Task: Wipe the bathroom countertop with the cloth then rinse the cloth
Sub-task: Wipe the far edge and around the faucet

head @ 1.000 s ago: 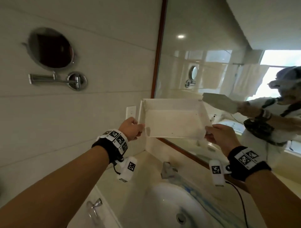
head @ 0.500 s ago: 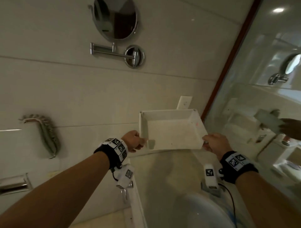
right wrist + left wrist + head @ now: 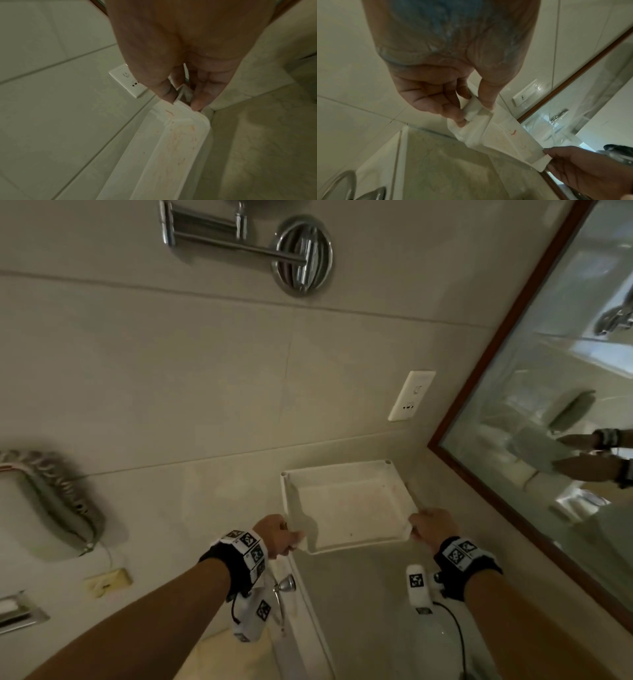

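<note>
Black wristbands (image 3: 239,559) with black-and-white square markers, white tagged camera pods, thin black cables.

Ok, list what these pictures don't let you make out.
- Cloth: not visible in any view.
- Tray underside: every view shows only its inside, so whether it touches the countertop is unclear.
- Left hand: head view hides its fingers; the left wrist view shows them pinching the tray's handle.
- Round mirror: cut off by the head view's top edge.
- Sink: cut off at the head view's bottom edge.

pale stone countertop (image 3: 363,604) beneath a white tray (image 3: 346,508)
</note>
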The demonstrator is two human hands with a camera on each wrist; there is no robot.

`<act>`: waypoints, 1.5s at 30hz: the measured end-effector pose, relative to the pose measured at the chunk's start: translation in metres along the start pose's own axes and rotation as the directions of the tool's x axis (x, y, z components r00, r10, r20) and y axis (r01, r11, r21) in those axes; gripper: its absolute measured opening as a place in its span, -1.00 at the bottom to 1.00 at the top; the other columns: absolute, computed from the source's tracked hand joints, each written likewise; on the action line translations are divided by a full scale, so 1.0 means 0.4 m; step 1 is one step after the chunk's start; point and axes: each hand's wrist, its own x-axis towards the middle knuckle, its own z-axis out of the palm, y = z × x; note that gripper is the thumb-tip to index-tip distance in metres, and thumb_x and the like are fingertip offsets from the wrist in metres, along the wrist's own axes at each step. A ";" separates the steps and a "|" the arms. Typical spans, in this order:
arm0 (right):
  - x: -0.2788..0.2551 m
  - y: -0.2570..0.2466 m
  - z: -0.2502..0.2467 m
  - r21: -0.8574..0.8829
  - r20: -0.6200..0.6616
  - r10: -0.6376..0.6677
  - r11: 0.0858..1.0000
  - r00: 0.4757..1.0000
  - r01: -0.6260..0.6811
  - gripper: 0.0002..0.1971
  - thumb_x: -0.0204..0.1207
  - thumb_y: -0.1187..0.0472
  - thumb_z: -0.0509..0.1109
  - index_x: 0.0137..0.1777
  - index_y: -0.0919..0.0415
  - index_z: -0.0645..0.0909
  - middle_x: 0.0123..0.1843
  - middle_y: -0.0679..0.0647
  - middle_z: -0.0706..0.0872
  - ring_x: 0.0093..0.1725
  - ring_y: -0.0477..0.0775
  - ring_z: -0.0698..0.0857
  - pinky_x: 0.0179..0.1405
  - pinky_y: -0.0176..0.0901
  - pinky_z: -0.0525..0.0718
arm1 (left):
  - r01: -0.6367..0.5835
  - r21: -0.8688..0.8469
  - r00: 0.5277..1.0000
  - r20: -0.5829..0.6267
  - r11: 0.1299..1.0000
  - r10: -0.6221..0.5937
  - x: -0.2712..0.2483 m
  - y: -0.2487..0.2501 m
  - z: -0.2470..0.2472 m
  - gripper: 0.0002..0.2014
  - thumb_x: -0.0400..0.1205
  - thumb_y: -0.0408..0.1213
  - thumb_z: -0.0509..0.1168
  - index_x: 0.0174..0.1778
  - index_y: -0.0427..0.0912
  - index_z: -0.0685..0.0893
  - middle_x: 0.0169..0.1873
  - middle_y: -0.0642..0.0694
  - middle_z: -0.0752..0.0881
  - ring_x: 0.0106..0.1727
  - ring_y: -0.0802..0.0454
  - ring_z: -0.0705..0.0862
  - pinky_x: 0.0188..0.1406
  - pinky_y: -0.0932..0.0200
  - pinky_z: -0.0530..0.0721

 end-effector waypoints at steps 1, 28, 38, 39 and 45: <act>0.003 0.005 0.015 -0.033 -0.001 0.006 0.999 1.000 -0.006 -0.76 0.38 0.32 0.34 -0.52 0.27 0.59 -0.50 0.21 0.67 -0.35 0.27 0.67 -0.26 -0.02 0.61 | 0.013 0.029 1.000 0.018 0.999 -0.013 0.014 -0.014 0.006 -0.74 0.63 -0.10 0.37 -0.34 -0.12 0.63 -0.33 -0.09 0.73 -0.39 0.05 0.61 -0.49 0.25 0.48; 0.355 0.246 0.296 -0.240 0.169 0.126 0.967 0.977 -0.084 -0.60 0.58 0.25 0.31 0.42 0.28 0.54 0.33 0.30 0.65 0.26 0.33 0.63 0.27 0.05 0.58 | 0.315 0.386 0.949 -0.132 0.867 -0.286 0.267 -0.165 0.214 -0.62 0.57 0.18 0.35 -0.31 0.00 0.42 -0.36 0.10 0.55 -0.26 0.08 0.54 -0.28 0.20 0.46; 0.196 0.101 0.046 -0.314 0.106 0.032 0.950 0.994 0.003 -0.58 0.60 -0.04 0.29 0.41 0.07 0.51 0.42 0.03 0.58 0.35 0.14 0.58 0.37 -0.04 0.51 | 0.043 0.584 0.990 -0.131 0.810 0.042 0.261 0.049 0.051 -0.64 0.60 0.17 0.29 0.03 -0.07 0.58 0.10 -0.12 0.67 0.09 -0.12 0.66 0.00 0.16 0.60; 0.164 0.067 0.007 -0.331 0.062 -0.002 0.943 0.998 0.022 -0.62 0.60 -0.04 0.28 0.36 0.07 0.56 0.36 0.03 0.62 0.31 0.15 0.61 0.37 0.01 0.53 | -0.011 0.607 0.989 -0.110 0.795 0.098 0.251 0.093 0.036 -0.64 0.62 0.14 0.28 0.07 -0.09 0.59 0.11 -0.14 0.67 0.10 -0.13 0.65 0.00 0.15 0.60; -0.108 -0.104 -0.213 -0.376 -0.190 -0.180 0.922 0.965 0.098 -0.79 0.58 -0.03 0.33 0.12 0.01 0.64 0.05 -0.04 0.66 0.12 0.06 0.67 0.17 -0.12 0.61 | -0.331 0.711 0.909 0.064 0.620 0.411 0.156 0.363 -0.012 -0.76 0.63 0.08 0.28 0.04 0.02 0.57 0.13 -0.12 0.69 0.06 -0.14 0.65 -0.06 0.20 0.51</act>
